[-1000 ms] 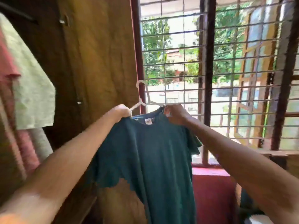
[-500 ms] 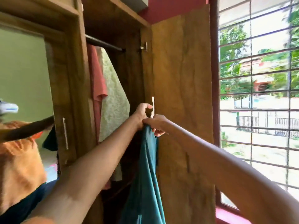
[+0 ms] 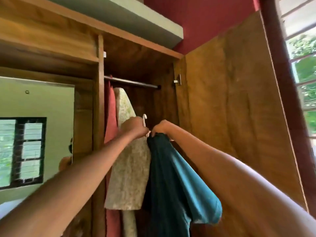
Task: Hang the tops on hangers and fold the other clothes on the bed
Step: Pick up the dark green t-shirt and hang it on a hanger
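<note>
A teal t-shirt (image 3: 172,177) hangs on a white plastic hanger (image 3: 144,120), held up inside the open wardrobe. My left hand (image 3: 135,128) grips the hanger just below its hook. My right hand (image 3: 160,128) grips the shirt's collar end at the hanger. The hook sits well below the metal rail (image 3: 133,82) and to the right of two tops hanging there: a pink one (image 3: 111,117) and a pale patterned one (image 3: 130,168). Most of the hanger is hidden by my hands and the shirt.
The wardrobe's wooden door (image 3: 230,108) stands open at the right, beside a barred window (image 3: 306,74). A mirror panel (image 3: 34,134) on the left reflects the room. A shelf edge (image 3: 119,11) runs above the wardrobe.
My view has swung from the window to the wardrobe interior. Both hands have carried the hanger and teal shirt in toward the rail, next to the hanging tops.
</note>
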Tool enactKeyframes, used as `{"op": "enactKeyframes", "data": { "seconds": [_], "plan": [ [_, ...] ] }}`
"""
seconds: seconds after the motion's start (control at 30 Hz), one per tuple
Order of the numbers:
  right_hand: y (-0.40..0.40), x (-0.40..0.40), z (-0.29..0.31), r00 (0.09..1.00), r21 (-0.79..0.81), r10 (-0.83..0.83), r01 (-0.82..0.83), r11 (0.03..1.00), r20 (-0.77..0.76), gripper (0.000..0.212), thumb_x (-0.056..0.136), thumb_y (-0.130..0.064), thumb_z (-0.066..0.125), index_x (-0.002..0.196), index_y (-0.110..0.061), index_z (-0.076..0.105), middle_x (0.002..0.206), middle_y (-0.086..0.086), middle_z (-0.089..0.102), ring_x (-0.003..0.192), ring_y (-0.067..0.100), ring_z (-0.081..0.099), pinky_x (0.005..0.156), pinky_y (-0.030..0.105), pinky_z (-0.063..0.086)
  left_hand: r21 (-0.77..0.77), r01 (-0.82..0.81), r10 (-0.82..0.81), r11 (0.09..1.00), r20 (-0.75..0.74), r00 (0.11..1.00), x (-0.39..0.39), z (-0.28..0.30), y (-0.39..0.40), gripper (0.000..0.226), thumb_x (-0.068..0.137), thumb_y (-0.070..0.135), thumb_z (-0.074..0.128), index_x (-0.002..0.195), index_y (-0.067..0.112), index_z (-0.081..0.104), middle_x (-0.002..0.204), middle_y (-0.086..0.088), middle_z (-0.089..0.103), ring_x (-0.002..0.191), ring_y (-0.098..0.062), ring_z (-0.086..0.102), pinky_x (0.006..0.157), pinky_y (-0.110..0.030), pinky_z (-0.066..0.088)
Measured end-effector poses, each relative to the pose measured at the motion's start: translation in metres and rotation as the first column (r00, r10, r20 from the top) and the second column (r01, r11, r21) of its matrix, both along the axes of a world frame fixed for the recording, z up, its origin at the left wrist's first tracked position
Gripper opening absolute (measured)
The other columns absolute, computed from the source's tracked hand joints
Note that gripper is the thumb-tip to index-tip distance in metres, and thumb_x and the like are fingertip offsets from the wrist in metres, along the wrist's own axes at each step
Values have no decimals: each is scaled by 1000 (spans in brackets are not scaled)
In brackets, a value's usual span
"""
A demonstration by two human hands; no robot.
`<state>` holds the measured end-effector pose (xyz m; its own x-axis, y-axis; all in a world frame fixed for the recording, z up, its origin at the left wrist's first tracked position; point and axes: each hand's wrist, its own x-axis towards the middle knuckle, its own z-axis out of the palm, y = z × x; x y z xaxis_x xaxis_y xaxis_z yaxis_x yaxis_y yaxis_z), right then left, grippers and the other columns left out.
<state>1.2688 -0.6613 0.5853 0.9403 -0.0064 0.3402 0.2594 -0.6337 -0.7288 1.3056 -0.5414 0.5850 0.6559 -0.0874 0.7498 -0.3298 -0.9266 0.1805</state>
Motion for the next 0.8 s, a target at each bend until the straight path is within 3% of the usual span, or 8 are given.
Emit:
{"op": "enactKeyframes", "data": {
  "seconds": [0.1, 0.2, 0.3, 0.4, 0.5, 0.63, 0.73, 0.8],
  "plan": [
    [6, 17, 30, 996, 3, 84, -84, 996, 30, 36, 85, -7, 62, 120, 3, 56, 97, 11, 49, 87, 24, 54, 57, 24, 47, 99, -187, 140, 977, 362, 922, -1, 24, 26, 20, 84, 21, 51, 92, 7, 63, 98, -13, 65, 91, -33, 62, 66, -31, 42],
    [12, 34, 57, 991, -17, 115, -114, 993, 70, 36, 87, -8, 60, 122, 1, 57, 78, 7, 50, 60, 16, 49, 37, 17, 41, 128, -261, 147, 957, 563, 814, 16, 49, 55, 25, 81, 14, 50, 102, 5, 58, 101, -14, 60, 90, -33, 59, 68, -36, 42],
    [22, 57, 88, 987, -94, 138, -130, 987, 85, 36, 89, -11, 57, 125, -4, 55, 82, 8, 49, 63, 20, 46, 49, 27, 40, -30, -245, 194, 969, 709, 678, 37, 71, 80, 39, 85, 25, 40, 115, 5, 52, 113, -17, 54, 97, -35, 54, 76, -40, 44],
    [37, 81, 121, 978, -150, 185, -169, 974, 100, 28, 92, -12, 52, 119, -5, 57, 93, 10, 49, 63, 21, 45, 54, 31, 39, -313, -188, 350, 931, 621, 702, 54, 93, 97, 48, 88, 30, 47, 128, 4, 42, 129, -19, 46, 112, -37, 47, 89, -42, 39],
    [53, 111, 147, 976, -206, 212, -198, 958, 50, 22, 96, -15, 44, 78, -6, 53, 73, 10, 49, 48, 20, 53, 40, 22, 43, -535, -76, 312, 842, 366, 877, 62, 108, 105, 53, 84, 35, 59, 124, 2, 48, 126, -19, 54, 113, -38, 52, 86, -40, 43],
    [67, 142, 172, 975, -156, 215, -205, 966, 49, 34, 97, -18, 43, 67, -3, 48, 43, 11, 55, 29, 17, 52, 32, 18, 40, -549, -28, 239, 835, 318, 918, 70, 109, 102, 41, 83, 43, 64, 104, 8, 64, 108, -13, 66, 96, -31, 62, 61, -29, 42],
    [79, 155, 186, 969, -215, 235, -216, 953, 69, 35, 99, -17, 39, 68, -3, 48, 62, 14, 50, 33, 18, 53, 37, 21, 42, -551, -9, 239, 835, 349, 906, 70, 107, 102, 37, 85, 37, 62, 107, 7, 62, 111, -13, 65, 97, -31, 62, 62, -28, 43],
    [86, 163, 195, 970, -229, 223, -197, 953, 96, 35, 99, -17, 39, 68, -2, 48, 56, 13, 52, 26, 15, 49, 34, 19, 40, -561, -6, 247, 828, 354, 902, 69, 108, 102, 34, 85, 32, 61, 108, 7, 61, 113, -14, 64, 100, -33, 61, 67, -31, 44]
  ]
}}
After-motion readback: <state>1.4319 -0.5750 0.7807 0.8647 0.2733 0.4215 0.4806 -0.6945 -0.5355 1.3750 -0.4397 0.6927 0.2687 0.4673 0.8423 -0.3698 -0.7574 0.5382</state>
